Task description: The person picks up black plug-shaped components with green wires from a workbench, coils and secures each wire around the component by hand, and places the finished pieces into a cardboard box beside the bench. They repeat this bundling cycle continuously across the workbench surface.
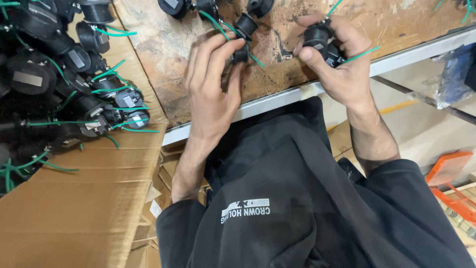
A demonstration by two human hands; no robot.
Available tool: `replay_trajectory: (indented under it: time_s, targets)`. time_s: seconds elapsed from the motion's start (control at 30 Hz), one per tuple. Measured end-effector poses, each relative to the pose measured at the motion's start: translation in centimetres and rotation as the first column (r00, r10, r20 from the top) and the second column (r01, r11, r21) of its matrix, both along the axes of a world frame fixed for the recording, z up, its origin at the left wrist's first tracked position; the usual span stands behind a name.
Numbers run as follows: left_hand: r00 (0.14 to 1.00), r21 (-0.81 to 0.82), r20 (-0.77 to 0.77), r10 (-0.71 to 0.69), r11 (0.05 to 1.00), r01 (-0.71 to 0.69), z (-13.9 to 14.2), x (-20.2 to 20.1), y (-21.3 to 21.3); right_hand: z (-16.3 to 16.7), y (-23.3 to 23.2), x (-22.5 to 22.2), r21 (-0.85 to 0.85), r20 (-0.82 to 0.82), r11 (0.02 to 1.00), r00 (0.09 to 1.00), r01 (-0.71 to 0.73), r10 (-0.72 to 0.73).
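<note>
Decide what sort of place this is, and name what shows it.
Probably a small assembly workshop: a worn wooden workbench, a cardboard box heaped with black parts with green wires, and both hands handling such parts.

I am in a workshop or small assembly shop. My workbench (347, 20) is worn, stained board with a bare metal rail along its near edge. Off its left edge an open cardboard carton (89, 198) holds a heap of identical black round parts with green wires (74, 84). More cardboard boxes (153, 218) are stacked under the bench, and an orange metal frame (448, 173) stands on the floor.
</note>
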State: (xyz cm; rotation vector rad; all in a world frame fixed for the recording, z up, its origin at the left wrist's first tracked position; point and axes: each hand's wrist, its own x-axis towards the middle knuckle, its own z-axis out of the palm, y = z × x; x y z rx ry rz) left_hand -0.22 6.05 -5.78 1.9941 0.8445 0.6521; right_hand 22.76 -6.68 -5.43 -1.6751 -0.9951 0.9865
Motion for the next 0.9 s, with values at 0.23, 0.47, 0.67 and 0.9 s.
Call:
replay_trajectory:
  time_s: [0.23, 0.47, 0.67, 0.9]
  targets:
    - [0.866, -0.587, 0.476, 0.152, 0.788, 0.184, 0.7, 0.8, -2.2, -0.3, -1.0, -0.1, 0.121, -0.194, 0.993, 0.981, -0.006, 0.03]
    - [0.899, -0.54, 0.431, 0.075, 0.82, 0.19, 1.5, 1.3, -2.4, -0.2, 0.6, -1.8, 0.273, -0.045, 0.94, 0.974, -0.203, 0.223]
    - [0.987, -0.12, 0.149, -0.061, 0.99, 0.079, 2.5, 0.8, -3.1, -0.2, 0.3, -1.9, 0.17, -0.293, 0.962, 0.921, -0.215, 0.257]
    - [0.889, -0.231, 0.455, 0.055, 0.971, 0.058, 4.7, 0.0, -5.8, 0.7, -0.6, 0.4, 0.455, -0.801, 0.879, 0.367, -0.143, 0.474]
